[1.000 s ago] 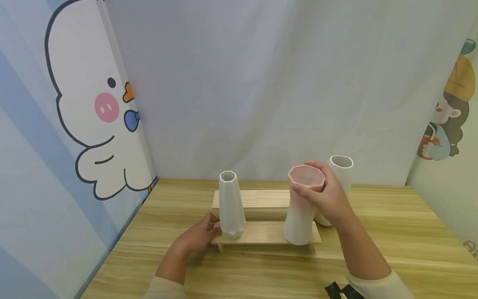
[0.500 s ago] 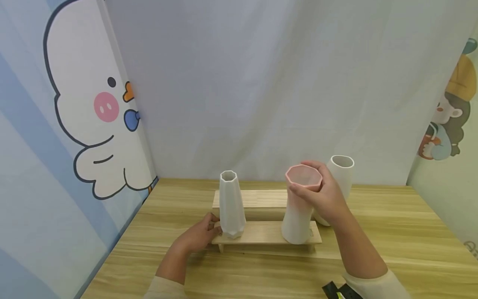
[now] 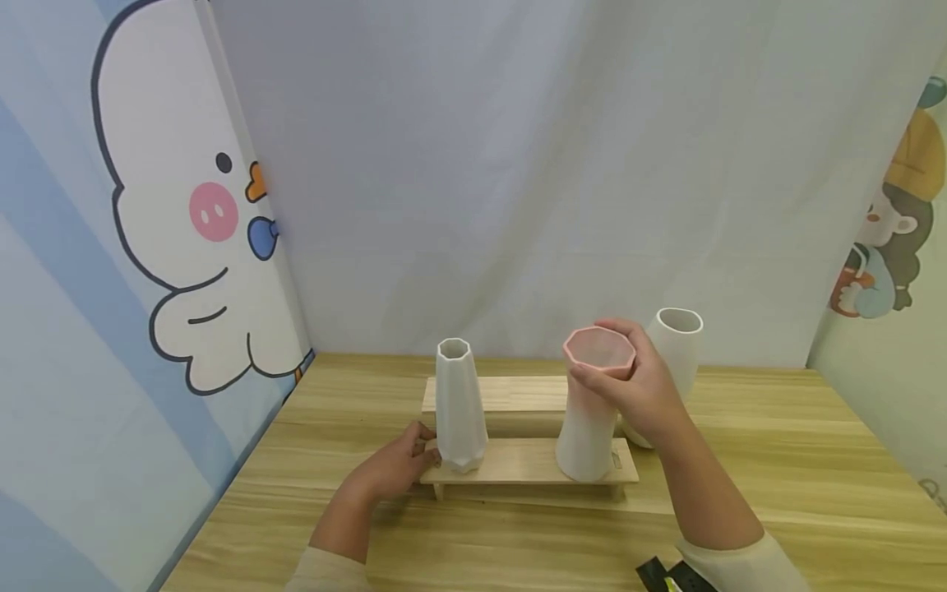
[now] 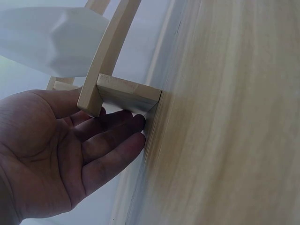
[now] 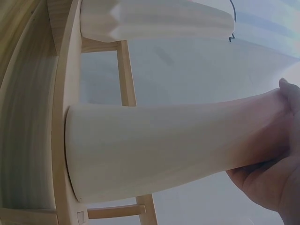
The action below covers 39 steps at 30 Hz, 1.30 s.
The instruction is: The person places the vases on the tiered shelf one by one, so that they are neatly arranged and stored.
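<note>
My right hand [image 3: 647,386] grips a tall pink-and-white vase [image 3: 587,432] near its eight-sided pink rim, thumb in front and fingers behind. The vase stands upright at the right part of the lower step of a two-step wooden stand [image 3: 518,462]; in the right wrist view its base [image 5: 77,150] meets the board. My left hand [image 3: 392,467] holds the stand's left end, with the thumb by the board and the fingers [image 4: 112,159] curled beneath it. Close by that hand, a slim white faceted vase [image 3: 460,411] stands on the same step.
Behind my right hand, a rounded white vase [image 3: 679,353] is partly hidden. The stand's upper step [image 3: 510,395] lies behind the lower one. A black object [image 3: 676,575] shows by the right sleeve. A pale curtain [image 3: 444,205] backs the wooden table [image 3: 296,526].
My right hand has shifted the pink-and-white vase slightly left along the lower step, uncovering more of the board's right end. The left hand stays at the stand's left end.
</note>
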Tool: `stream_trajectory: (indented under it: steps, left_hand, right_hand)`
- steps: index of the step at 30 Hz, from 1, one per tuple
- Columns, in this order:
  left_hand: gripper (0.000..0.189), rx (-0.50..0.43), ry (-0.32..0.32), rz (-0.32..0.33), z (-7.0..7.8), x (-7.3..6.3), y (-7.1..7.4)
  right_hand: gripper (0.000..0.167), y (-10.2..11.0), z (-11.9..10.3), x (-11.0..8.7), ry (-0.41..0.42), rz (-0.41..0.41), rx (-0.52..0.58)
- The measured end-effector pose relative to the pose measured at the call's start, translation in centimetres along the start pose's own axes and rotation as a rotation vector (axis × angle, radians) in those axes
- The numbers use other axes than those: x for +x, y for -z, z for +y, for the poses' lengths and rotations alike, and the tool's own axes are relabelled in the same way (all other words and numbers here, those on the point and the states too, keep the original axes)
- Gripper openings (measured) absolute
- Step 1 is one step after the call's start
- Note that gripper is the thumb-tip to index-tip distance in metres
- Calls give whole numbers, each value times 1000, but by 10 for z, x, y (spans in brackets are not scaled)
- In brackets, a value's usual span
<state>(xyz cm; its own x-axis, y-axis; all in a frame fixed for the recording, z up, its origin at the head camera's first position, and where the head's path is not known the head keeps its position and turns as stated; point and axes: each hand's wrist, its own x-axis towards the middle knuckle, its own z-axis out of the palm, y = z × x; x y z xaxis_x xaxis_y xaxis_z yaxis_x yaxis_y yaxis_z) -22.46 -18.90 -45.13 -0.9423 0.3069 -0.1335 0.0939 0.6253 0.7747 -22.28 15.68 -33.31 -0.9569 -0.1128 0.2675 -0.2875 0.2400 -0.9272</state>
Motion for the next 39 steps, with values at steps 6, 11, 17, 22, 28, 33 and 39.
stream_trajectory:
  steps: [6, 11, 17, 22, 28, 33, 39]
  left_hand:
    - [28, 4, 3, -2, 0, 0, 0]
    - [27, 0, 4, -4, 0, 0, 0]
    - [28, 3, 7, -9, -1, 0, 0]
    - [29, -6, 5, -11, -1, 0, 0]
    - [29, -12, 6, -9, -1, 0, 1]
    - [28, -21, 6, -11, 0, 0, 1]
    - [28, -38, -2, -18, -1, 1, 0]
  right_hand:
    - [71, 0, 2, 2, -8, 0, 1]
    - [71, 0, 3, 3, -7, -2, -4]
    - [71, -1, 4, 4, -12, -12, -21]
    - [74, -1, 3, 3, -10, -18, -23]
    - [76, -2, 1, 3, -9, -30, -16]
    - [80, -2, 3, 3, 4, -34, 7]
    - [88, 1, 7, 3, 42, -33, 15]
